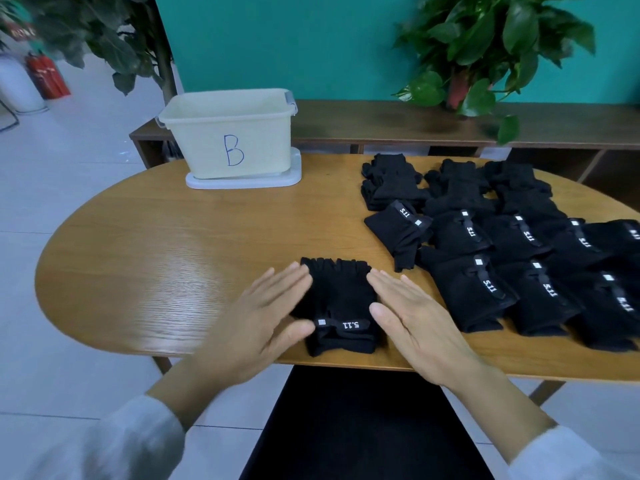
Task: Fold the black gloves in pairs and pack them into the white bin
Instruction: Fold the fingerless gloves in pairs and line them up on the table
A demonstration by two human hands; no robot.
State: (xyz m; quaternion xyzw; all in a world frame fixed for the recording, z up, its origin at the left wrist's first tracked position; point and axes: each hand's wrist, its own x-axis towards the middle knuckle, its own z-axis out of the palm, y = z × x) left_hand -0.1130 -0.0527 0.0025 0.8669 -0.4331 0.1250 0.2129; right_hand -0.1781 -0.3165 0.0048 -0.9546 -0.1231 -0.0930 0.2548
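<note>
Centrally, at the near edge of the oval wooden table [156, 271]: one folded black glove pair [341, 303], strap marked 5.11 facing up, flanked by the left hand [258, 327] and the right hand [420, 323], both flat with fingers straight and together, palms turned inward against the pair's sides, gripping nothing. Right portion of table: remaining black gloves [512, 247], laid in overlapping rows, well apart from the white bin [228, 133], which is marked B and stands on its lid [294, 176] at the far left edge.
</note>
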